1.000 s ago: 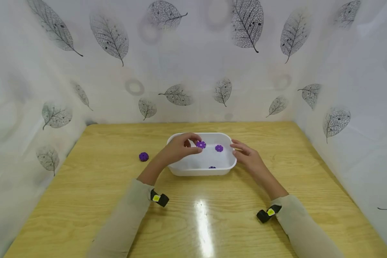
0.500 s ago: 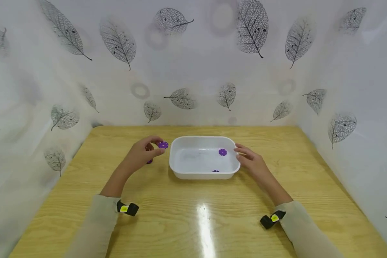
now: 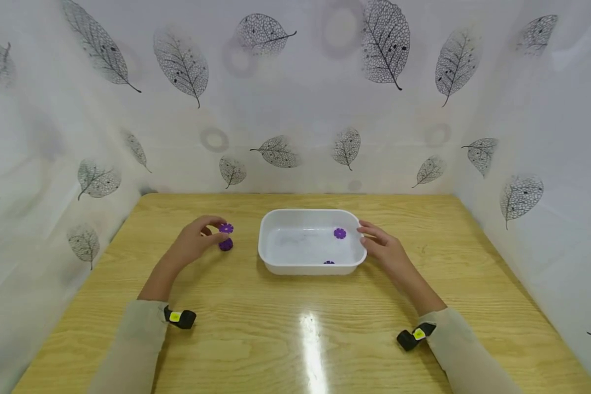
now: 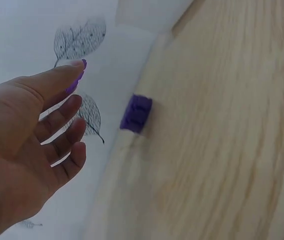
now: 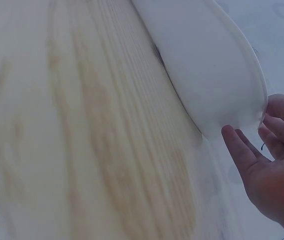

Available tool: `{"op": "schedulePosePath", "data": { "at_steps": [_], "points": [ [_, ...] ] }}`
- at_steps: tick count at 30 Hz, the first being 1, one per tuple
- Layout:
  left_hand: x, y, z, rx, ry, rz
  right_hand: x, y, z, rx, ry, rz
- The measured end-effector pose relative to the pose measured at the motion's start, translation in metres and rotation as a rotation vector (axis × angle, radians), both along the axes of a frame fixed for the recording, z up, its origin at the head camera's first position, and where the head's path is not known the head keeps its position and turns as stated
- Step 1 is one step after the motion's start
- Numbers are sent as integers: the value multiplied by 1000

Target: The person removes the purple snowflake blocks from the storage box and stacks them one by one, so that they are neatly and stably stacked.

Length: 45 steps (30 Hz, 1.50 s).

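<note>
My left hand [image 3: 197, 241] pinches a purple flower-shaped plastic disc [image 3: 226, 227] between thumb and fingers, its edge showing past the thumb in the left wrist view. Just below it on the table stands a small stack of similar purple discs [image 3: 225, 244], seen side-on in the left wrist view as a dark purple stack [image 4: 136, 114]. My right hand [image 3: 385, 246] rests its fingertips against the right end of a white plastic tray [image 3: 311, 270]. In the right wrist view its thumb and fingers lie along the outer wall. Inside the tray are two discs, one flat [image 3: 340, 233], another half hidden by the near wall [image 3: 329, 262].
The wooden table [image 3: 256, 328] carries the tray near its middle. A white curtain with grey leaf prints [image 3: 295, 98] surrounds the back and sides. A black camera band [image 3: 180, 317] sits on the left sleeve, another [image 3: 416, 336] on the right.
My left hand has carried the disc from over the tray leftward to above the stack. The right hand stays at the tray's right end. The head view has shifted slightly.
</note>
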State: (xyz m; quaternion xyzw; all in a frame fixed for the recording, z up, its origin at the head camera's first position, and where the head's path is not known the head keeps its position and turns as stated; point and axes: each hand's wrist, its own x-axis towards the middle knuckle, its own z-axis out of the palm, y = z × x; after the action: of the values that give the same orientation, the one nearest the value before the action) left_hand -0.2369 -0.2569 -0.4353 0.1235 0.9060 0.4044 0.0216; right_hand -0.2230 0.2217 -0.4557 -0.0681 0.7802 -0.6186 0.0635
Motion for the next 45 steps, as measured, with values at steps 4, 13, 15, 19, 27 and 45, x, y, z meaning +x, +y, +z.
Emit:
{"op": "schedulePosePath", "data": {
  "at_steps": [4, 13, 15, 19, 27, 45],
  "points": [
    [-3, -10, -9, -8, -24, -9, 1, 0, 3, -19, -12, 14],
    [-9, -20, -28, 11, -99, -52, 7, -4, 11, -29, -10, 6],
    [-9, -18, -29, 11, -109, -47, 3, -1, 4, -26, 1, 9],
    [-10, -15, -29, 9, -115, -48, 0, 1, -3, -9, 18, 5],
    [-10, -15, -31, -12, -89, -62, 1, 1, -3, -8, 13, 1],
    [-7, -14, -30, -18, -67, -74, -2, 0, -4, -46, 18, 0]
  ]
}}
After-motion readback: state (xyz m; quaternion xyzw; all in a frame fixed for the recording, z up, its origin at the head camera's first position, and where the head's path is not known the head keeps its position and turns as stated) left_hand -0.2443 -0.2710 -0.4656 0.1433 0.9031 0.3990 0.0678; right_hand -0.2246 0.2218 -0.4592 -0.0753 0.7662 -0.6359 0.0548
